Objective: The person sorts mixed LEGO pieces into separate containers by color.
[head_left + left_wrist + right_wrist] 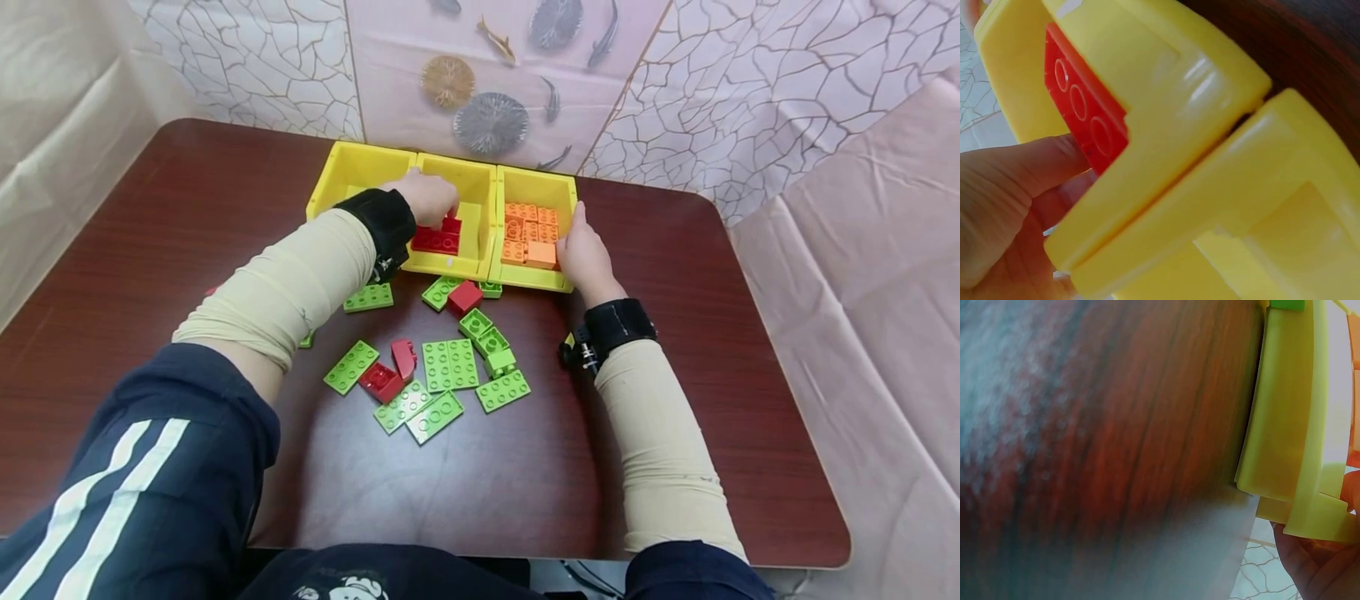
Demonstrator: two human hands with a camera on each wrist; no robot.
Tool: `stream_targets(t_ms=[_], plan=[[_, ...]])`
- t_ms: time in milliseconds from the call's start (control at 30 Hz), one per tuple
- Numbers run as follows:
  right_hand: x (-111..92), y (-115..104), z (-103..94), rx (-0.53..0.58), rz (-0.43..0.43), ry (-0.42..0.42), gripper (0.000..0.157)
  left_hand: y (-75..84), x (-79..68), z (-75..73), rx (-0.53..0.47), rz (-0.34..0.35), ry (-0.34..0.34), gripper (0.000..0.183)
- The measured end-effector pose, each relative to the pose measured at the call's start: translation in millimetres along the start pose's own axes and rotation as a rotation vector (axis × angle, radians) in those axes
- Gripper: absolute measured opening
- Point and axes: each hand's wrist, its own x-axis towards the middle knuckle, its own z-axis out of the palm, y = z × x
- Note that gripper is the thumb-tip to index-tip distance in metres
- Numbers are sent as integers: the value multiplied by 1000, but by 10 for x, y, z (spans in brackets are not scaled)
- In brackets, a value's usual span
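Note:
My left hand (426,197) reaches down into the middle yellow bin (477,193). Its fingertips pinch at a red brick (437,242) lying by that bin's left wall. In the left wrist view the thumb lies against one end of the red brick (1082,94), and the other fingers are partly hidden behind the bin wall. My right hand (587,257) grips the outer side wall of the right yellow bin (536,185), thumb on the inside and fingers around the outside. Orange bricks (531,227) fill much of that bin's floor.
The left yellow bin (360,167) adjoins the middle one. In front of the bins lie loose green bricks (450,365) and a few red bricks (381,382) on the brown table (712,375). A patterned cloth (495,75) hangs behind the table's far edge.

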Motion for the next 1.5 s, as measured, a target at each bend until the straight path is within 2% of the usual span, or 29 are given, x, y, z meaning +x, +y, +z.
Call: stream_targets(t_ms=[233,367,500,667,767,933,1067,1167,1300,1400,1500], plan=[[-10,-4,20,-8,0,-5,69,10,-41,-24,-7,5,-59,29],[-13,-5,17,-4,-1,-3,69,-2,-33,-8,2,13,-64,29],[-10,5,0,-9,-7,6,69,-25,-22,36,8,29,-14,34],[-11,-21,-4,-14,-7,1,69,-67,-146,156,36,93,112,42],[-15,-30,-13,-20,-6,-1,69,-45,-332,248,64,182,205,38],[-16,-37,-16,-35,-2,-7,69,44,-774,473,107,395,384,26],[-18,-34,-14,-35,1,-12,69,92,-1100,699,90,544,459,19],[-28,-42,-10,-34,-7,-17,69,95,-1342,893,48,603,467,19],[-40,-56,-9,-34,-18,-18,68,74,-1635,1126,-16,620,447,24],[-34,-50,-7,-33,-22,-10,68,61,-1777,1252,-46,610,419,26],[-22,-43,9,-31,-22,-13,68,56,-1855,1347,-60,591,371,31]])
